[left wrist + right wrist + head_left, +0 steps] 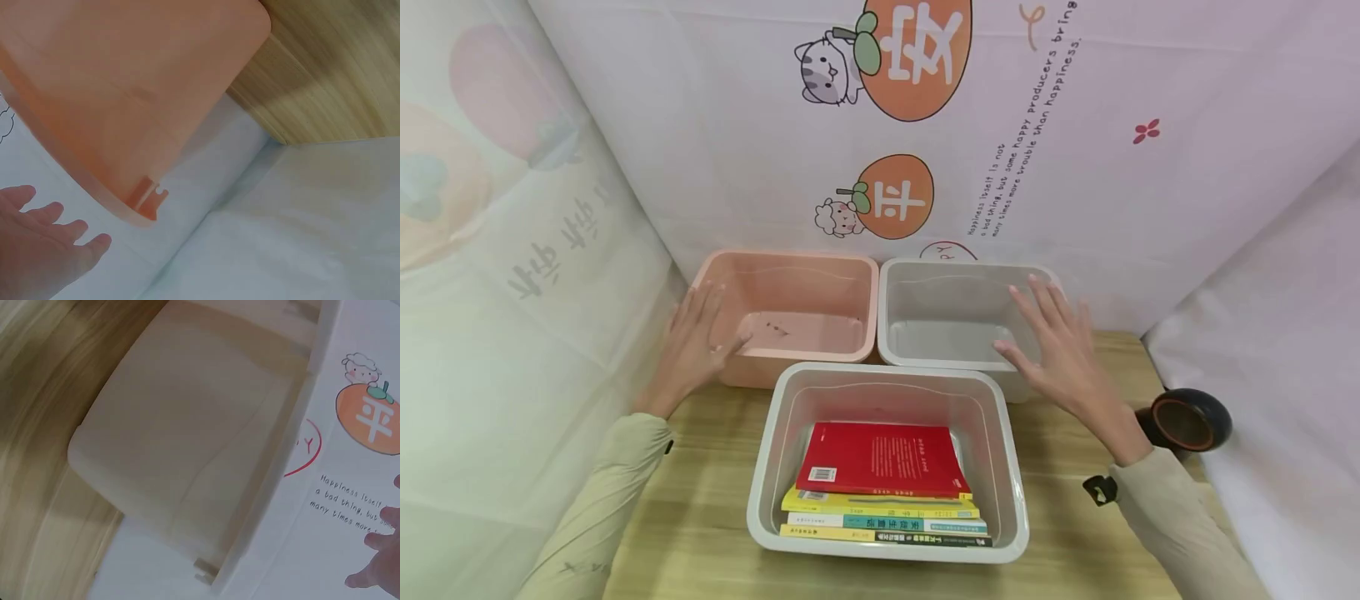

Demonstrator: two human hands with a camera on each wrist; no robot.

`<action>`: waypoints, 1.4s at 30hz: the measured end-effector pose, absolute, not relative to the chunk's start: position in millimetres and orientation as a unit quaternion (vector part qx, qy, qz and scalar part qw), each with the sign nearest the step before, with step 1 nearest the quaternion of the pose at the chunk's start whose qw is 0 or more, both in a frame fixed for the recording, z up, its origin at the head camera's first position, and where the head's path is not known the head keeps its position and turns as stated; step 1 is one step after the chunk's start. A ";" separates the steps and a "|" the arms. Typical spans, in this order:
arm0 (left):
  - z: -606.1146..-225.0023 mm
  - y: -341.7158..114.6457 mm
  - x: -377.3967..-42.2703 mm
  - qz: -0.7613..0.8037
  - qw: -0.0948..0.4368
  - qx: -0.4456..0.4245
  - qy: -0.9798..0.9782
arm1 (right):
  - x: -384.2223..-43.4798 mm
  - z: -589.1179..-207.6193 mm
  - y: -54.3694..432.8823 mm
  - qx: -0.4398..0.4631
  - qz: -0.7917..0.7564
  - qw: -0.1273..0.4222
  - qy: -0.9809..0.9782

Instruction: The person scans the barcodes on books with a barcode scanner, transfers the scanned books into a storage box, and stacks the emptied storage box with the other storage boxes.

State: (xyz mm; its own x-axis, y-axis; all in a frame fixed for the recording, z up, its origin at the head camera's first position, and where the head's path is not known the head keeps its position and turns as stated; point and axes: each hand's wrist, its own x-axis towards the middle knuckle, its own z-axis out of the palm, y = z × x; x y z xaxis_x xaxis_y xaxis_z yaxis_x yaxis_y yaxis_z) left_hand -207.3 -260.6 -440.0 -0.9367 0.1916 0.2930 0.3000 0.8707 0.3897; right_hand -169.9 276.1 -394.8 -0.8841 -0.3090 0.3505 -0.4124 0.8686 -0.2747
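My left hand [694,346] hovers over the left end of a pink bin [797,362], fingers spread and holding nothing. In the left wrist view, the left hand [47,244] shows beside the rim of the pink bin [125,81]. Over the right end of a grey bin [955,364] my right hand [1060,350] is held with its fingers apart, also with nothing in it. The right wrist view has the right hand [381,562] at its edge, past the pale bin wall [181,425]. Small dark specks lie on the pink bin's floor.
In front stands a larger grey bin [887,377] with a red book [883,458] atop a yellow book [880,505] and several others. A dark round object [1183,421] sits at the right. Printed white cloth [760,150] hangs behind and on both sides of the wooden table [700,500].
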 end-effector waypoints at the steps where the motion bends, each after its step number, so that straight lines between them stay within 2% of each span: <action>1: -439.7 -261.0 -207.4 -0.221 0.120 -0.126 -0.959 | -169.7 -394.6 274.5 0.192 0.172 0.151 -0.954; 15: -433.8 -262.5 -203.5 -0.241 0.099 -0.106 -0.960 | -158.2 -391.4 251.8 0.256 0.170 0.161 -0.938; 23: -435.7 -264.8 -199.9 -0.257 0.116 -0.117 -0.952 | -149.1 -392.6 230.8 0.327 0.167 0.163 -0.916; 27: -437.6 -264.5 -197.1 -0.256 0.134 -0.127 -0.949 | -142.7 -395.8 218.5 0.357 0.162 0.139 -0.909; 33: -434.5 -258.3 -192.7 -0.261 0.147 -0.130 -0.945 | -134.1 -402.3 201.4 0.372 0.157 0.076 -0.912; 42: -439.9 -238.9 -181.9 -0.294 0.118 -0.166 -0.934 | -124.7 -412.7 183.6 0.405 0.150 0.009 -0.902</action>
